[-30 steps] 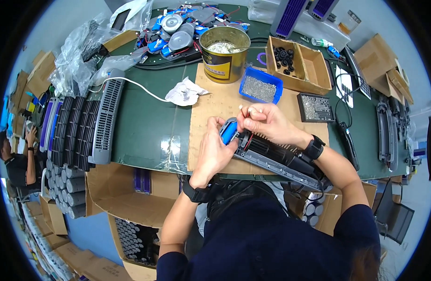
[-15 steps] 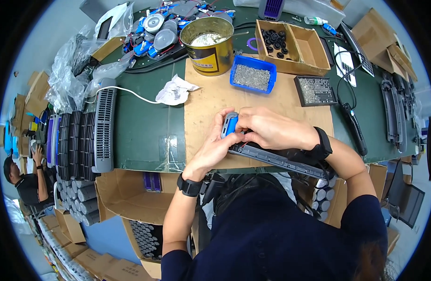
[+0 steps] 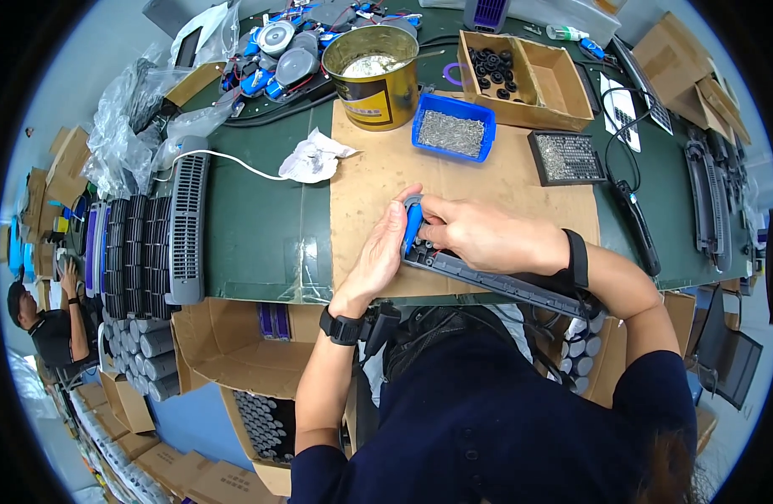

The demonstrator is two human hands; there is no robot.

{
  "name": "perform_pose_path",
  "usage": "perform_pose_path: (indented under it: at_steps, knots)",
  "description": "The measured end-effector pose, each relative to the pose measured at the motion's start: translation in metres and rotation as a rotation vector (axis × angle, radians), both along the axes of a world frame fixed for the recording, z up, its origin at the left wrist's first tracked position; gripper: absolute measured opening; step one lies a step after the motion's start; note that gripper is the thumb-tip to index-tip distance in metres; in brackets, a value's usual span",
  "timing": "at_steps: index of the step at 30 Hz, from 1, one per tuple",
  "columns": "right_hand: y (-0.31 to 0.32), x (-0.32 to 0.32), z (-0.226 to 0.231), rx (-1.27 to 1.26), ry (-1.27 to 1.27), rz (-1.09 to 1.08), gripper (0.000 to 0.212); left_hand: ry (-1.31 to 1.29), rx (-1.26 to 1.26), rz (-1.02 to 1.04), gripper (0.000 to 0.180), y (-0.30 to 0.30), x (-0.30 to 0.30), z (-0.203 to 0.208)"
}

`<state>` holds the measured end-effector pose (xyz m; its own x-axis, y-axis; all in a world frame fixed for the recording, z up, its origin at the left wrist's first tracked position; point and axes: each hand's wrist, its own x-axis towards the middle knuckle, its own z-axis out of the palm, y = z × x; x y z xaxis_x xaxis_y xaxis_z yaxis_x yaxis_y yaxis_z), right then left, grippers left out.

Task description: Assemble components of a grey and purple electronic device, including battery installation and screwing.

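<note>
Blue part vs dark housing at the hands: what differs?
Length: the blue part is short; the dark housing is long. Direction: the blue part points away from the person; the dark housing slants to the picture's lower right. Shared: both are by the left hand and right hand.

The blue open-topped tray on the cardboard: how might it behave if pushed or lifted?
The blue tray would probably slide rather than roll, as it sits flat on the cardboard sheet. It may feel heavy for its size, holding many small metal-looking pieces. If tilted, its open top could let them spill.
</note>
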<state>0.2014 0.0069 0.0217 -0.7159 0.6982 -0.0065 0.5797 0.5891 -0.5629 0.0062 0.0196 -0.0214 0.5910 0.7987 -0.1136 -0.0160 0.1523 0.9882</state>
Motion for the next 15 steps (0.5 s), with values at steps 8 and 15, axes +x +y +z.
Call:
perform_pose_path:
  at_steps: [8, 15]
  knots:
    - [-0.004, -0.004, 0.001, 0.083, -0.134, -0.006, 0.018, -0.182, 0.043, -0.107, 0.104, -0.003, -0.008, -0.022]
    - [-0.003, 0.000, 0.014, -0.066, 0.000, 0.021, 0.024, 0.190, 0.326, -0.102, 0.135, 0.002, -0.006, -0.028]
